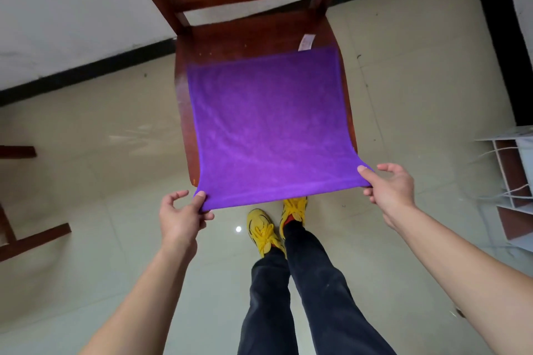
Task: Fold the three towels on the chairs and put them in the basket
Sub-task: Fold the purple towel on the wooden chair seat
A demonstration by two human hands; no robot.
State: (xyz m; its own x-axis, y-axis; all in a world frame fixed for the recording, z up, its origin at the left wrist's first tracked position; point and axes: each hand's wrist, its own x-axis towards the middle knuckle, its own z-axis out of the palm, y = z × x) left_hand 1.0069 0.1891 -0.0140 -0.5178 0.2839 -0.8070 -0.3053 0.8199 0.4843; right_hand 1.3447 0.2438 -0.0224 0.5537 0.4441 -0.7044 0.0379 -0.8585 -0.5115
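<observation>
Purple towel [268, 124] lies flat on chair seat [253, 37], near edge overhanging; left hand [181, 217] and right hand [389, 189] each pinch a near corner, fingers closed on cloth, far edge straight ahead for folding.

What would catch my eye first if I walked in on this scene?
The bright purple towel spread flat over the seat of a dark wooden chair in the middle of the view. The left hand and right hand each pinch one near corner, lifting that edge off the seat. Below them, yellow shoes stand out against the pale tiled floor.
</observation>
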